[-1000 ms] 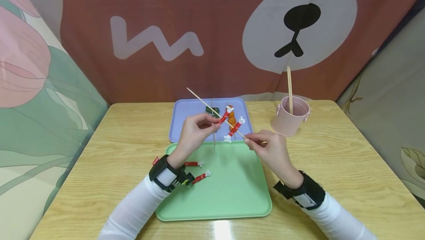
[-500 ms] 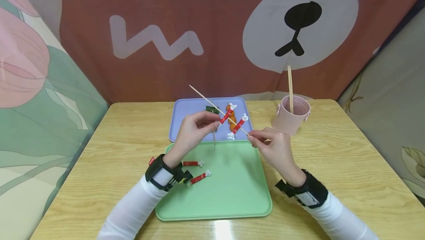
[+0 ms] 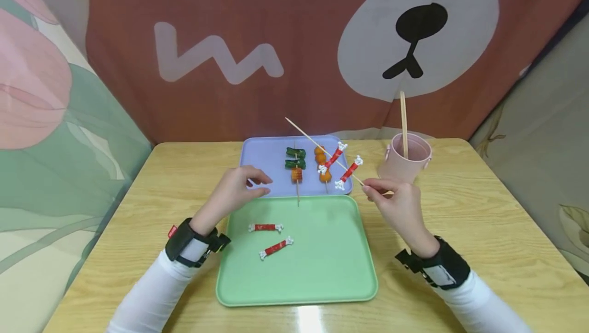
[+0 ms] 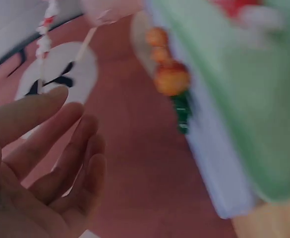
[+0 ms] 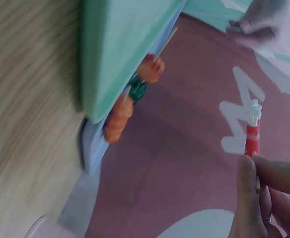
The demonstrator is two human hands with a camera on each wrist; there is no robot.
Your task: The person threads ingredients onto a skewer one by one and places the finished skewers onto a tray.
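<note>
In the head view my right hand (image 3: 397,209) pinches the lower end of a thin wooden skewer (image 3: 301,131). Threaded on it are two red sticks with white knobbed ends, like small crab sticks or toy bones: the upper red stick (image 3: 334,157) and the lower red stick (image 3: 350,171). The skewer slants up to the left, above the trays. Holding nothing, my left hand (image 3: 233,193) hovers beside the trays' left side with loosely bent fingers. Two more such pieces, a level red stick (image 3: 266,227) and a slanted red stick (image 3: 277,247), lie on the green tray (image 3: 322,271).
Behind the green tray lies a lavender tray (image 3: 259,154). It bears a skewer with green and orange-brown pieces (image 3: 295,164) and one with orange balls (image 3: 319,155). A pink bucket (image 3: 397,167) with wooden skewers (image 3: 404,123) stands at the right.
My left hand has let go of the upper red stick and moved left, away from the skewer. My right hand has shifted slightly right with the skewer and both red sticks.
</note>
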